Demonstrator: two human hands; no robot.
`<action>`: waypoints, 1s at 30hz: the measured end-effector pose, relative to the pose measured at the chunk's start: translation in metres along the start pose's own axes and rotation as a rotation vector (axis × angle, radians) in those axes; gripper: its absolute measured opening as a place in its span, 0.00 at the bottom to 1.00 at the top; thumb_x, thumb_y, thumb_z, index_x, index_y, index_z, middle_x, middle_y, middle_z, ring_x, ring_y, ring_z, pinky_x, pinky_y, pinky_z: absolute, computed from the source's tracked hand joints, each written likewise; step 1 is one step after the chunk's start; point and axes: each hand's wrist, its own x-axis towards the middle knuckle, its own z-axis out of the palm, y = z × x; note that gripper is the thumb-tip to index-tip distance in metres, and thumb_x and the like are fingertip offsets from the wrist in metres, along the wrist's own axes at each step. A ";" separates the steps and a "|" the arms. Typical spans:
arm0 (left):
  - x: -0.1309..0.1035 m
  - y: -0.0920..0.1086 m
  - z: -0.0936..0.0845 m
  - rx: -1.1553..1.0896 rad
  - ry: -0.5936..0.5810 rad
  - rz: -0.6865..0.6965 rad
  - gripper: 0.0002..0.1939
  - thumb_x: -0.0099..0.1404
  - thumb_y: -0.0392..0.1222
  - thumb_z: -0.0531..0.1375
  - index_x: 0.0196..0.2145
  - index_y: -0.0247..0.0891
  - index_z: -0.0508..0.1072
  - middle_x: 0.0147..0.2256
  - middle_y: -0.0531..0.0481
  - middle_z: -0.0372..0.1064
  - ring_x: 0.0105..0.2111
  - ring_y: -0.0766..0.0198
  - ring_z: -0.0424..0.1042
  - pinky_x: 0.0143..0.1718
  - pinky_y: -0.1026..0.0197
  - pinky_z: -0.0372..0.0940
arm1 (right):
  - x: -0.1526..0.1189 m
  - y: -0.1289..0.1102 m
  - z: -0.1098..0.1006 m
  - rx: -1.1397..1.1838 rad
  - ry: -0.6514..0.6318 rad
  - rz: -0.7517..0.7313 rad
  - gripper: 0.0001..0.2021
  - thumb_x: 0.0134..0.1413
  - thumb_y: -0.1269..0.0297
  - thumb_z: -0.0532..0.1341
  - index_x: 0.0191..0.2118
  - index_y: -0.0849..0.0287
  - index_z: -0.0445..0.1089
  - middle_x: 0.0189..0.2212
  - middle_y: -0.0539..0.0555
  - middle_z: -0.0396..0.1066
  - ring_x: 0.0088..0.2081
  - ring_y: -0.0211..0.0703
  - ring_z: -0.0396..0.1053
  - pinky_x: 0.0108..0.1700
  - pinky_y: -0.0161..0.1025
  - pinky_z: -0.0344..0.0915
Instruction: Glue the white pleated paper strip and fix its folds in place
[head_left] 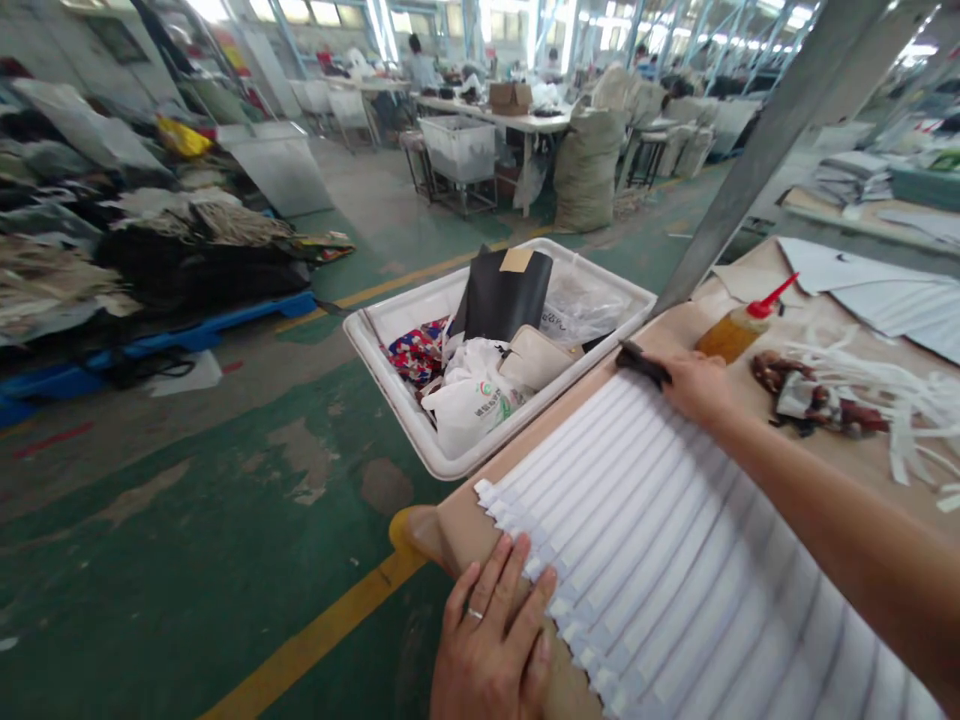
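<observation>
White strips [645, 480] lie overlapped in long parallel rows on the brown-covered table [469, 520]. My left hand [495, 630], a ring on one finger, rests with its fingers spread at the strips' jagged near-left ends, fingertips touching them. At the far end of the rows, my right hand [694, 385] is closed on a small black tool [643, 364]; it is blurred and I cannot make out its kind. Just beyond that hand lies a bottle of amber liquid [731, 335] with a red nozzle.
Against the table's far-left edge stands a white bin [390, 415] with bags and a black sheet. Loose white strips [862, 370] and a brown tangled item [814, 395] lie to the right. A metal post [757, 160] rises at the table's far corner.
</observation>
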 end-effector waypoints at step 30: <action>-0.014 0.133 -0.002 -0.537 -0.175 0.221 0.35 0.79 0.31 0.51 0.79 0.37 0.49 0.74 0.36 0.58 0.77 0.53 0.53 0.74 0.43 0.61 | -0.479 -0.076 -0.068 0.579 0.013 0.048 0.21 0.66 0.65 0.63 0.62 0.51 0.74 0.37 0.54 0.77 0.38 0.47 0.70 0.46 0.46 0.63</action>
